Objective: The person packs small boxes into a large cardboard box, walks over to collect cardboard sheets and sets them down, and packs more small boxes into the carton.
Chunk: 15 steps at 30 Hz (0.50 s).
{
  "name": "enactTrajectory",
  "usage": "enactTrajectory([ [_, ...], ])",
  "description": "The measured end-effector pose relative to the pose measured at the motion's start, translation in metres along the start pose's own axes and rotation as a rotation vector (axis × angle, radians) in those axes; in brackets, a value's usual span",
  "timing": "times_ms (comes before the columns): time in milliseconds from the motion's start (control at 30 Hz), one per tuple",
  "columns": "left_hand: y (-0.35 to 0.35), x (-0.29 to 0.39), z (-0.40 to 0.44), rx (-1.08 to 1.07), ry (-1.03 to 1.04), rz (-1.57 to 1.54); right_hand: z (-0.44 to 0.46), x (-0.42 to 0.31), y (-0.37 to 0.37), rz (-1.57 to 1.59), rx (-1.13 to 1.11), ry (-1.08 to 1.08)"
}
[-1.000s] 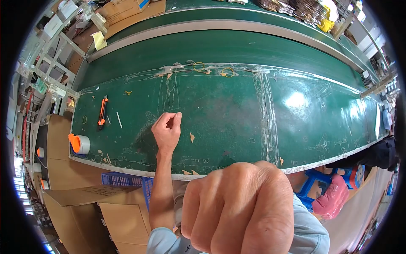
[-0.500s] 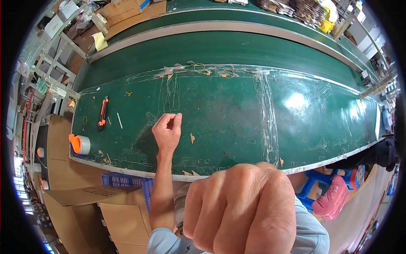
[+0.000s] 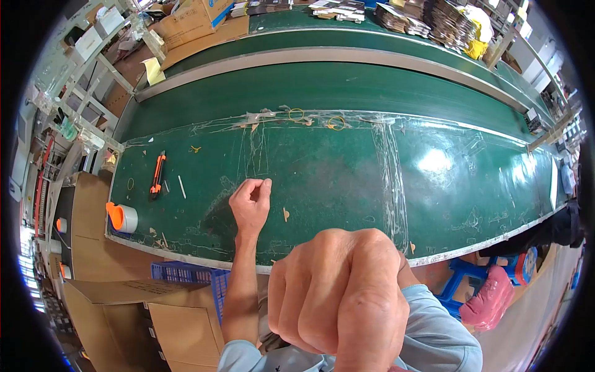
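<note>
My left hand [image 3: 251,203] hovers over or rests on the green worktable [image 3: 322,180], its fingers curled in and the thumb along the index finger. Nothing shows in it. Much closer to the camera, my right hand [image 3: 341,291] is a closed fist with the knuckles up; its inner side is hidden, so what it holds, if anything, cannot be seen. A small tan scrap [image 3: 286,214] lies just right of my left hand. On the table's left part are an orange and black utility knife [image 3: 158,175], a thin white stick [image 3: 182,186] and a tape roll with an orange part [image 3: 123,218].
Yellow rubber bands [image 3: 336,123] lie along the table's taped back seam. Behind runs a metal rail [image 3: 347,54], with stacked flat cardboard [image 3: 443,28] beyond. Below the front edge stand a cardboard box [image 3: 186,328], a blue crate [image 3: 180,271] and a blue stool [image 3: 455,279] with a pink bag [image 3: 489,301].
The view has tilted up slightly, so the table sits lower in the picture. My right fist has shifted a little left and turned slightly. My left hand keeps its curled shape.
</note>
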State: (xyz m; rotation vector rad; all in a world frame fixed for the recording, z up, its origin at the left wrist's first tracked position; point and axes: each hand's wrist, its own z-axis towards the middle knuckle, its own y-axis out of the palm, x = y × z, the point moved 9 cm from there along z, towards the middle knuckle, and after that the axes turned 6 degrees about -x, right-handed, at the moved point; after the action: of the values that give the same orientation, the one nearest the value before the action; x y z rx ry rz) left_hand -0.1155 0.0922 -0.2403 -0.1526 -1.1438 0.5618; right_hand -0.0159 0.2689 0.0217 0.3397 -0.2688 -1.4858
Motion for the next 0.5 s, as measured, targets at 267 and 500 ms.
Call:
enactTrajectory([
  [267, 0.001, 0.0, 0.001, -0.006, -0.019, 0.013, 0.006, 0.001, 0.003, 0.05, -0.163, -0.119],
  [500, 0.002, -0.002, 0.001, -0.007, -0.015, 0.0, -0.007, 0.0, 0.002, -0.059, -0.077, 0.215],
])
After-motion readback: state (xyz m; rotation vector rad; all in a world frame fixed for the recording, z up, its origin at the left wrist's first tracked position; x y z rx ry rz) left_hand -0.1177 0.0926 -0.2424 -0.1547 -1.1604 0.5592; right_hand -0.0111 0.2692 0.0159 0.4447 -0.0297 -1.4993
